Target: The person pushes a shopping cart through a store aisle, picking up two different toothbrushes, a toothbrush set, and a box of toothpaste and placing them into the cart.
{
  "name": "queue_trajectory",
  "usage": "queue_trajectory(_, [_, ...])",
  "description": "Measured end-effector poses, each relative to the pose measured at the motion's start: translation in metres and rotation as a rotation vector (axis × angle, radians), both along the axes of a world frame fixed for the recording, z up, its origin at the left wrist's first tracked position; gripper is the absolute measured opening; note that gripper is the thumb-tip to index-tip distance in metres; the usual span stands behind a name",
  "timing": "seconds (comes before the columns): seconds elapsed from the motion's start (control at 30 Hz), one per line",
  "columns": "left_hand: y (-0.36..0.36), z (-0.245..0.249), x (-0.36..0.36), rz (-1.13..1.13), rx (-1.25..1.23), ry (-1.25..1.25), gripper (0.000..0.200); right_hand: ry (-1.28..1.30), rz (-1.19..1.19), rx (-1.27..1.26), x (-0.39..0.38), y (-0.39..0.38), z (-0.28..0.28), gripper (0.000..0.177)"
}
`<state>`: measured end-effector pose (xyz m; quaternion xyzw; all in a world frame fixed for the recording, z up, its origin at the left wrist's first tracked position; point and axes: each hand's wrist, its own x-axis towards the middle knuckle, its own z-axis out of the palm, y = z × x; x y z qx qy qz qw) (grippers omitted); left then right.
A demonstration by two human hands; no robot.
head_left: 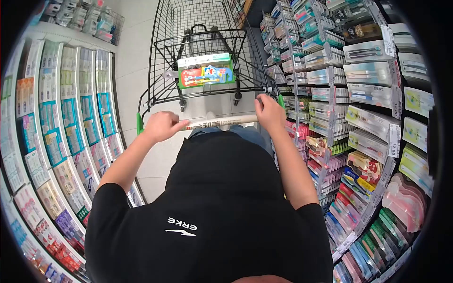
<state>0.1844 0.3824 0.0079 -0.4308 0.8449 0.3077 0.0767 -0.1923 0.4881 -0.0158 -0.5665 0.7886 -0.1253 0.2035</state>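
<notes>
My left hand [164, 126] is closed around the left part of the pale shopping cart handle [219, 122], its thumb stretched along the bar. Closed on the right end of the same handle is my right hand [271, 113], close to a green end piece. Printed characters show on the bar between the two hands. Ahead of them stands the black wire shopping cart [163, 45]. In its upper rear section is a red and blue cartoon package [206, 76] with toothbrushes pictured or packed in it, below a white and green box-like strip [203, 60].
Shelves of boxed goods [71, 127] line the left side. On the right, racks of toothbrush packs [368, 73] with price tags stand close to the cart and my right arm. Pale floor tiles [134, 52] show left of the cart. A wire basket [111, 28] sits far left.
</notes>
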Motion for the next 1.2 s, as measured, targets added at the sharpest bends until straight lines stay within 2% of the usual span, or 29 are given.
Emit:
queue_trajectory(0.07, [-0.008,0.000,-0.012,0.226,-0.001,0.159,0.043,0.019,0.010,0.039,0.001,0.003,-0.001,0.023])
queue_trajectory(0.13, [-0.032,-0.022,-0.031,0.305,-0.153,0.223,0.038,0.039,0.021,0.081,0.002,0.007,-0.003,0.024])
queue_trajectory(0.2, [-0.061,-0.075,-0.043,0.222,-0.361,0.186,0.043,0.080,0.022,0.051,0.003,0.009,-0.005,0.026])
queue_trajectory(0.23, [-0.076,-0.090,-0.053,0.217,-0.363,0.190,0.043,0.083,0.017,0.049,0.003,0.010,-0.005,0.026])
queue_trajectory(0.3, [-0.096,-0.111,-0.071,0.067,-0.318,-0.266,0.056,0.076,0.023,0.016,0.005,0.010,-0.005,0.028])
queue_trajectory(0.33, [-0.103,-0.117,-0.077,0.063,-0.321,-0.261,0.056,0.080,0.018,0.014,0.005,0.010,-0.005,0.028])
queue_trajectory(0.4, [-0.110,-0.129,-0.085,-0.101,-0.285,-0.432,0.067,0.092,0.028,0.008,0.004,0.010,-0.006,0.028])
queue_trajectory(0.5, [-0.117,-0.145,-0.089,-0.162,-0.290,-0.497,0.074,0.112,0.044,-0.016,0.004,0.011,-0.007,0.027])
queue_trajectory(0.67, [-0.119,-0.137,-0.093,-0.204,-0.286,-0.488,0.069,0.114,0.068,-0.018,0.003,0.010,-0.008,0.028])
queue_trajectory(0.77, [-0.124,-0.142,-0.089,-0.182,-0.288,-0.395,0.071,0.118,0.076,-0.027,0.003,0.010,-0.006,0.028])
queue_trajectory(0.83, [-0.130,-0.139,-0.088,-0.168,-0.019,-0.325,0.070,0.119,0.075,-0.032,0.005,0.008,-0.004,0.027])
queue_trajectory(0.9, [-0.127,-0.128,-0.082,-0.200,-0.081,-0.284,0.064,0.134,0.083,-0.015,0.004,0.008,-0.001,0.027])
queue_trajectory(1.0, [-0.122,-0.088,-0.082,0.060,-0.026,-0.055,0.060,0.116,0.080,-0.023,0.002,0.009,-0.004,0.028])
queue_trajectory(1.1, [-0.094,-0.047,-0.087,0.342,0.030,0.205,0.066,0.057,0.075,-0.017,0.002,0.008,-0.001,0.027])
queue_trajectory(1.13, [-0.078,-0.043,-0.089,0.358,0.012,0.291,0.066,0.063,0.058,-0.027,0.002,0.008,0.002,0.027])
queue_trajectory(1.2, [-0.041,-0.028,-0.103,0.384,0.071,0.514,0.066,-0.191,0.058,-0.098,0.001,0.005,0.009,0.029])
